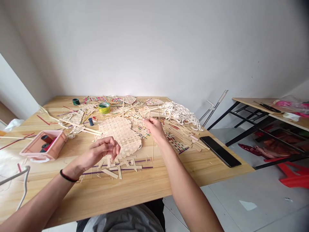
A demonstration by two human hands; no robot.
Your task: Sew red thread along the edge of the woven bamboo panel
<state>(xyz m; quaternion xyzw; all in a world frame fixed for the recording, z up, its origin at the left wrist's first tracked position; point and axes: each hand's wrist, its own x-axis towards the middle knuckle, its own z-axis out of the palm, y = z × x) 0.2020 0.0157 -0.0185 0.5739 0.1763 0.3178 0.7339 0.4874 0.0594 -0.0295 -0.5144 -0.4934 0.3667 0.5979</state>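
My left hand (103, 149) is raised over the near edge of a pale woven bamboo piece (116, 130), its fingers curled in and pressed together. Farther forward, my right hand (154, 128) is closed in a pinch to the right of that piece. Whatever either hand holds is too thin or hidden to make out. The woven piece lies flat and has a wavy, rounded outline. Short cut bamboo strips (120, 169) and thin purple strips (142, 167) lie on the table in front of it.
On the wooden table (120, 196) are a pink basket (59, 145) with thread spools, a yellow-green tape roll (104, 108), a small blue spool (91, 121), a dark green roll (75, 101), a white tangled heap (180, 112) and a black phone (220, 151). A side table (248, 104) stands right.
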